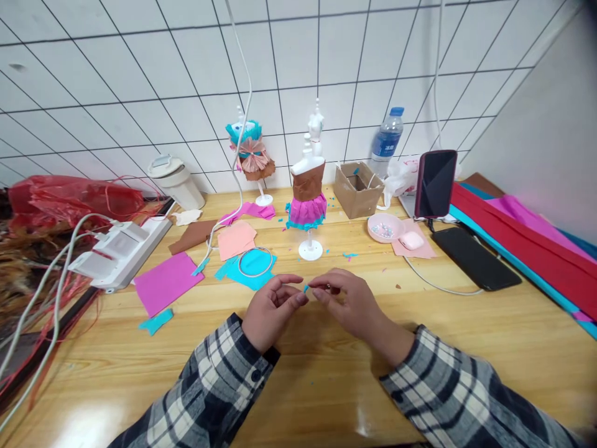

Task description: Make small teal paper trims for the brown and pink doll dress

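A tiny piece of blue crepe paper (305, 288) shows between the fingertips of my two hands, low over the table. My left hand (273, 311) pinches it near the thumb tip, fingers curled. From the other side, the thumb and forefinger of my right hand (352, 306) close on it; its other fingers are partly hidden. Just beyond my hands stands a small white dress form (306, 167) on a round base, wearing a brown top (308, 182) and a pink gathered skirt (308, 210) with a blue edge. Left of my hands, a ring (239, 264) lies on blue paper (256, 279).
Pink paper (168, 283) and peach paper (237, 240) lie left. Behind are a second dressed form (252, 155), a cardboard box (358, 200) and a water bottle (388, 140). At right sit a bead dish (383, 229), phone (436, 185) and black power bank (476, 257). A power strip (125, 255) stands left.
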`<state>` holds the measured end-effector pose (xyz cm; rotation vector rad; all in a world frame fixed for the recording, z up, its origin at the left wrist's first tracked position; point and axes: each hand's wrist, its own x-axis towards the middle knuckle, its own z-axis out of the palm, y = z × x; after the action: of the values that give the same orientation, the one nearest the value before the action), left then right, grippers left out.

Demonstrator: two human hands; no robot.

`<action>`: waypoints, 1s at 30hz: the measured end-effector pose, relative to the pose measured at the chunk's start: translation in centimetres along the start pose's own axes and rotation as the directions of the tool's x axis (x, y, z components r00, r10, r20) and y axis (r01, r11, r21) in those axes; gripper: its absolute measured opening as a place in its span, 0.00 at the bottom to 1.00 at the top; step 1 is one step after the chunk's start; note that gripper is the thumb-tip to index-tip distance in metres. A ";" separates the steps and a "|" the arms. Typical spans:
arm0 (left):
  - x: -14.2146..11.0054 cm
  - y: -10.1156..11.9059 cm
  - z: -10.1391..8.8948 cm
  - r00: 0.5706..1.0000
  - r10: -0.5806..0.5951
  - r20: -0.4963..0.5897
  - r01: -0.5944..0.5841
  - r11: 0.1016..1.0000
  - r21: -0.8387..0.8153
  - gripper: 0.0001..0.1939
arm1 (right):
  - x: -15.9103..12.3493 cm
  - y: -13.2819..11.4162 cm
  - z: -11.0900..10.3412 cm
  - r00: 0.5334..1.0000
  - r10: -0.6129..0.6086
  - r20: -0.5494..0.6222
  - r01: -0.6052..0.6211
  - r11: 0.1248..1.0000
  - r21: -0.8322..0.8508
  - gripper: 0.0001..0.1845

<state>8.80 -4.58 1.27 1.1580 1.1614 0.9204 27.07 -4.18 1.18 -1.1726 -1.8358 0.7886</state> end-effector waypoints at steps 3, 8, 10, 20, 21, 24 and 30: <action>-0.1 0.1 0.2 1.000 0.030 0.000 -0.030 0.998 0.062 0.22 | 0.1 0.0 0.3 0.984 0.180 0.013 -0.179 0.965 0.193 0.07; -0.1 -0.4 0.2 0.997 0.082 -0.008 -0.081 0.991 0.105 0.16 | 0.2 0.1 0.5 0.955 0.285 0.079 -0.295 0.902 0.315 0.06; -0.1 -0.5 0.1 0.993 0.119 -0.011 -0.116 0.983 0.141 0.14 | 0.2 0.0 0.7 0.952 0.294 0.081 -0.304 0.895 0.326 0.06; -0.4 0.2 -0.3 0.952 0.306 0.012 -0.267 0.812 0.519 0.08 | -0.3 -0.1 1.1 0.993 0.117 0.009 -0.117 0.991 0.071 0.01; -0.4 0.1 -0.3 0.950 0.312 0.007 -0.270 0.810 0.521 0.08 | -0.3 -0.1 1.2 0.995 0.102 0.004 -0.102 0.993 0.058 0.01; -0.3 -0.3 -0.5 0.948 0.317 -0.027 -0.261 0.823 0.505 0.08 | -0.4 -0.2 1.5 0.991 0.130 -0.011 -0.129 0.987 0.100 0.02; 0.0 -0.8 -0.4 0.958 0.273 -0.091 -0.202 0.865 0.460 0.10 | -0.2 -0.5 2.2 0.937 0.343 0.061 -0.344 0.885 0.313 0.04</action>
<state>8.35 -4.63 0.44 1.6573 1.4248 0.9695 25.01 -4.69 0.50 -1.2941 -1.4449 1.2397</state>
